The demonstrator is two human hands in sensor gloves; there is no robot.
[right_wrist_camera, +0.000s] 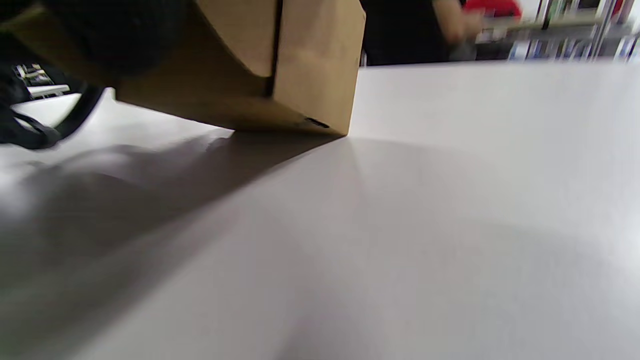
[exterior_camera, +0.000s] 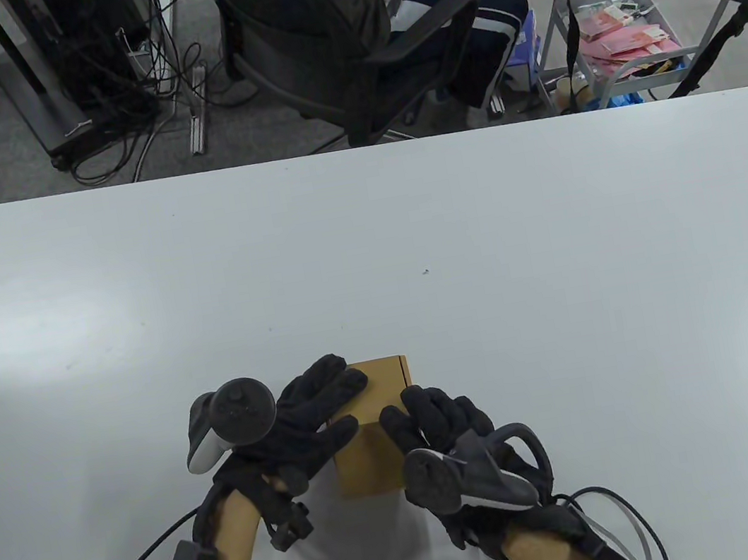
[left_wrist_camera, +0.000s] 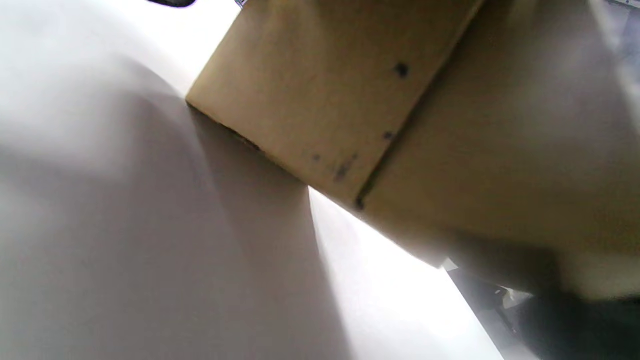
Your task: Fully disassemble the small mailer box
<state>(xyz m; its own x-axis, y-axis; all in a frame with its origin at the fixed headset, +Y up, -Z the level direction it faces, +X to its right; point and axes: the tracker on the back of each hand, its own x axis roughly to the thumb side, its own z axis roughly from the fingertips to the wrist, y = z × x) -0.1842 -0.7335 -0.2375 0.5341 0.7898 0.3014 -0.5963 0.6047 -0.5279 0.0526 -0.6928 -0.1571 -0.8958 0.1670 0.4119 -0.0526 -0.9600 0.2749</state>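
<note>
Closed small mailer box point(exterior_camera: 369, 424) held by both hands near the front edge of the white surface point(exterior_camera: 552, 229).
From above, the left hand point(exterior_camera: 304, 420) lies over the box's top and left side, while the right hand point(exterior_camera: 440, 419) grips its right side. Only the right wrist view shows the box tilted, its far bottom edge point(right_wrist_camera: 320, 125) touching the surface and its near side lifted.

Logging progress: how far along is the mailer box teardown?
Done: nothing visible; the mailer box is closed and fully folded. In hand: left hand lies across its top, right hand holds its right side, one edge tipped off the table. Left: open lid, unfold everything flat.
</note>
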